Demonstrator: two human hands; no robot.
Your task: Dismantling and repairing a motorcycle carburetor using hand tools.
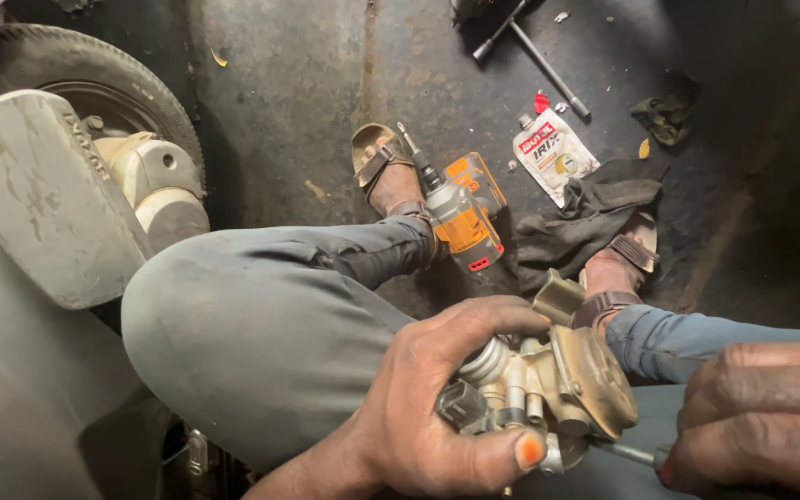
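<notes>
Gripping a grimy metal carburettor low in the middle of the frame, the left hand wraps its fingers over the top of the part and presses its thumb, the nail painted orange, along the underside. The part sits above the person's lap, between the two hands, with a round brownish cap facing right and a ribbed spring-like piece against the fingers. The right hand, in the lower right corner, is closed in a fist around the handle of a screwdriver, whose thin metal shaft reaches left to the bottom of the carburettor; whether the tip touches it I cannot tell.

Above the hands, in the centre of the frame, an orange and grey power drill lies on the dark stained floor just beside the person's sandalled foot. The other foot rests to the right of centre, touching a dark rag. A white pouch with a red cap lies just above that rag. A long metal wrench lies at the top of the frame, and a small greenish cloth sits at the upper right. A tyre and pale scooter bodywork fill the left side.
</notes>
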